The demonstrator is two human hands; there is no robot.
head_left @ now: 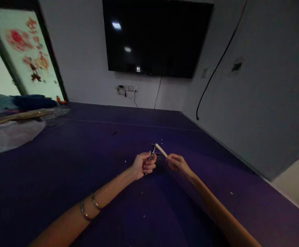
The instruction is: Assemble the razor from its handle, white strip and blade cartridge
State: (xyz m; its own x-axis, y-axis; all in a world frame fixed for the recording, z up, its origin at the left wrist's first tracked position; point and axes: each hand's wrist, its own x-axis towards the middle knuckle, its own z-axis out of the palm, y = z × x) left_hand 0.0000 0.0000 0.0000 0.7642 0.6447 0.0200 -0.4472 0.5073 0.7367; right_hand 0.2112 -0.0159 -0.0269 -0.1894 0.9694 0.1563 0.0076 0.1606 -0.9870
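Observation:
My left hand [144, 164] is closed around a slim dark and silver tool [153, 153], its upper end sticking up past my thumb. The tool's exact kind is too small to make out. Between the fingers of my right hand [176, 162] I grip a pale cream stick [161, 150], tilted up to the left. Its far end meets or overlaps the top of the tool; I cannot tell if they touch. A small dark object [159, 156] shows between the two hands, and whether it is part of the tool is unclear.
Small white bits [231, 193] and a little black piece [114, 132] lie on the purple floor [87, 144]. At left are a plastic sheet [15, 137] and dark blue cloth [33, 102]. A black cable [217, 65] hangs down the right wall. A television [157, 37] is mounted ahead.

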